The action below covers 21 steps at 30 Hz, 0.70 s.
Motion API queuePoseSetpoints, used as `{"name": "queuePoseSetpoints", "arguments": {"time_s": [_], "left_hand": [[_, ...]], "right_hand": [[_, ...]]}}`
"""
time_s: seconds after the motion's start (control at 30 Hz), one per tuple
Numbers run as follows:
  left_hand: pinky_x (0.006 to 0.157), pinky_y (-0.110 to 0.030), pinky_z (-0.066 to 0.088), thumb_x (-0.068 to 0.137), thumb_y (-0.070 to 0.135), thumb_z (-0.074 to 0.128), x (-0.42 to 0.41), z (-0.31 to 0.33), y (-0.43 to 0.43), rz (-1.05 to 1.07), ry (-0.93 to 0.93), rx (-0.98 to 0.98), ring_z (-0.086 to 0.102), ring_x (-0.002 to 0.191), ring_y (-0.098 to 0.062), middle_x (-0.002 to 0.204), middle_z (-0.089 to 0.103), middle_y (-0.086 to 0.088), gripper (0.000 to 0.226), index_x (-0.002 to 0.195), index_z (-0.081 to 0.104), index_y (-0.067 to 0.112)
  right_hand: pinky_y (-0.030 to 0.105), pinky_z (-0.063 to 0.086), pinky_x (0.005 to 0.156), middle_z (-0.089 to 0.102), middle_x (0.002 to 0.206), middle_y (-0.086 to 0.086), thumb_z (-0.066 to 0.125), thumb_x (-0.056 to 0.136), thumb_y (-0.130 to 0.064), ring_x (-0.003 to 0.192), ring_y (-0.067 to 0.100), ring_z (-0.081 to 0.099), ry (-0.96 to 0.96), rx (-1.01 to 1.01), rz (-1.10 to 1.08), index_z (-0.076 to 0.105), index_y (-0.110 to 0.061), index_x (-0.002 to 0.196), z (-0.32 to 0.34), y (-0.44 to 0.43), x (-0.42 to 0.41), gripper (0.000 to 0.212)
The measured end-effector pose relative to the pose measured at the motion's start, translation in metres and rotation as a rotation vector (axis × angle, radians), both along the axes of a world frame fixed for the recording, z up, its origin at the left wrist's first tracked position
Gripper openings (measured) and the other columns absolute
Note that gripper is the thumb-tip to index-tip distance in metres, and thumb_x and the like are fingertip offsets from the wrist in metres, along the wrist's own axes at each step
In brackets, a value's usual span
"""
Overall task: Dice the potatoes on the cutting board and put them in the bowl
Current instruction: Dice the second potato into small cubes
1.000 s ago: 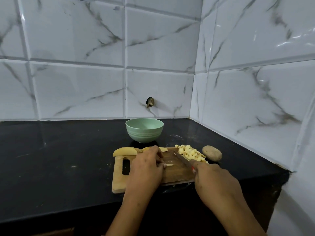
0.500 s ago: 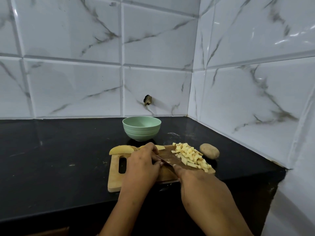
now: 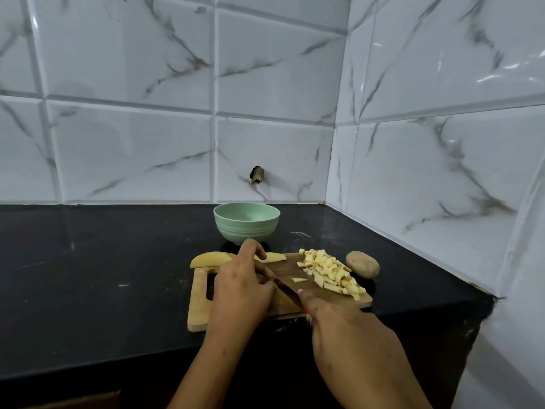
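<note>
Wooden board (image 3: 200,302) is pressed by the left hand (image 3: 240,293); the knife (image 3: 287,292) is gripped by the right hand (image 3: 351,340), dice (image 3: 330,271) heaped beyond the fingertips, bowl (image 3: 246,222) behind.

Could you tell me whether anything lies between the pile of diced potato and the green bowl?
Nothing visible does: the diced potato sits on the board's right side, and only bare board and counter separate it from the bowl.

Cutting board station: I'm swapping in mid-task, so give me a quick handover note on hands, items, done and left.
Left hand: pressing something down on the cutting board; its grip hides the piece.
Right hand: grip shut on the knife, blade beside the left fingers.
Done: diced pile on the board's right side.
Left: potato slices at the board's far edge, whole potato on the counter, then fill the green bowl, which looks empty.
</note>
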<state>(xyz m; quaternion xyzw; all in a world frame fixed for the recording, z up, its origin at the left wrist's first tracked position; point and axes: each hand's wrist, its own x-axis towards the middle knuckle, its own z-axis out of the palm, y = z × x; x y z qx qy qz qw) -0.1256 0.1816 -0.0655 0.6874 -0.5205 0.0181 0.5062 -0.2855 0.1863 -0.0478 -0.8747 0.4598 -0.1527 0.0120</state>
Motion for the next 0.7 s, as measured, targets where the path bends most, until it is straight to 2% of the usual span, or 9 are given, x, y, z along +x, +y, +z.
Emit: {"name": "queuePoseSetpoints", "arguments": {"time_s": [0.07, 0.2, 0.27, 0.37, 0.5, 0.6, 0.67, 0.7], "left_hand": [[0.069, -0.026, 0.055, 0.074, 0.004, 0.072, 0.0, -0.001, 0.0, -0.005, -0.025, -0.02, 0.061, 0.066, -0.001, 0.069, 0.062, 0.01, 0.044, 0.093, 0.042, 0.029], [0.066, -0.024, 0.053, 0.074, 0.003, 0.07, 0.0, -0.001, -0.001, 0.005, -0.05, -0.028, 0.06, 0.064, -0.004, 0.069, 0.059, 0.008, 0.047, 0.093, 0.037, 0.031], [0.065, -0.023, 0.053, 0.074, 0.003, 0.07, 0.001, -0.001, -0.002, 0.023, -0.041, -0.014, 0.06, 0.064, -0.003, 0.069, 0.058, 0.008, 0.048, 0.093, 0.037, 0.031], [0.06, -0.017, 0.048, 0.074, 0.005, 0.073, 0.0, 0.0, -0.001, 0.056, -0.015, -0.002, 0.057, 0.066, -0.003, 0.072, 0.056, 0.009, 0.049, 0.094, 0.036, 0.03], [0.054, -0.012, 0.034, 0.079, 0.016, 0.074, -0.001, 0.003, -0.001, 0.088, -0.033, 0.038, 0.049, 0.07, 0.0, 0.078, 0.053, 0.01, 0.045, 0.1, 0.036, 0.028], [0.07, -0.018, 0.045, 0.083, 0.011, 0.069, -0.002, 0.004, -0.002, 0.012, -0.059, 0.052, 0.053, 0.075, 0.0, 0.08, 0.056, 0.011, 0.042, 0.105, 0.037, 0.028], [0.081, -0.029, 0.052, 0.085, 0.004, 0.062, -0.001, 0.005, -0.003, -0.068, -0.039, 0.077, 0.059, 0.081, -0.002, 0.084, 0.059, 0.012, 0.044, 0.104, 0.035, 0.034], [0.083, -0.029, 0.052, 0.086, 0.0, 0.058, -0.001, 0.005, -0.003, -0.09, -0.025, 0.077, 0.06, 0.084, -0.002, 0.087, 0.059, 0.012, 0.046, 0.104, 0.034, 0.036]], "right_hand": [[0.025, 0.036, 0.06, 0.058, 0.12, -0.002, 0.037, 0.101, -0.024, 0.103, 0.015, 0.058, 0.036, 0.015, 0.011, 0.009, -0.044, 0.15, 0.002, 0.0, 0.002, 0.059], [0.027, 0.039, 0.07, 0.056, 0.122, 0.002, 0.039, 0.1, -0.014, 0.106, 0.017, 0.057, 0.132, 0.046, 0.026, 0.005, -0.033, 0.153, 0.006, -0.001, 0.015, 0.066], [0.029, 0.04, 0.069, 0.058, 0.118, 0.002, 0.04, 0.098, -0.01, 0.103, 0.019, 0.058, 0.141, 0.012, 0.039, 0.008, -0.03, 0.153, 0.006, -0.003, 0.021, 0.067], [0.03, 0.043, 0.072, 0.059, 0.118, 0.001, 0.039, 0.098, -0.012, 0.103, 0.018, 0.059, 0.11, -0.007, 0.011, 0.01, -0.035, 0.152, 0.003, -0.006, 0.017, 0.066], [0.028, 0.047, 0.075, 0.059, 0.119, -0.005, 0.031, 0.101, -0.023, 0.101, 0.015, 0.059, -0.023, -0.096, -0.115, 0.019, -0.046, 0.147, 0.002, -0.014, -0.005, 0.053], [0.026, 0.049, 0.068, 0.059, 0.111, -0.005, 0.03, 0.102, -0.026, 0.09, 0.012, 0.06, -0.113, -0.136, -0.169, 0.019, -0.046, 0.147, 0.002, -0.019, -0.015, 0.05], [0.026, 0.05, 0.072, 0.059, 0.114, -0.006, 0.027, 0.103, -0.031, 0.092, 0.012, 0.059, -0.136, -0.117, -0.147, 0.017, -0.048, 0.147, 0.004, -0.015, -0.016, 0.048], [0.027, 0.05, 0.075, 0.058, 0.118, -0.006, 0.025, 0.104, -0.034, 0.096, 0.013, 0.059, -0.136, -0.104, -0.124, 0.016, -0.05, 0.147, 0.005, -0.011, -0.016, 0.047]]}}
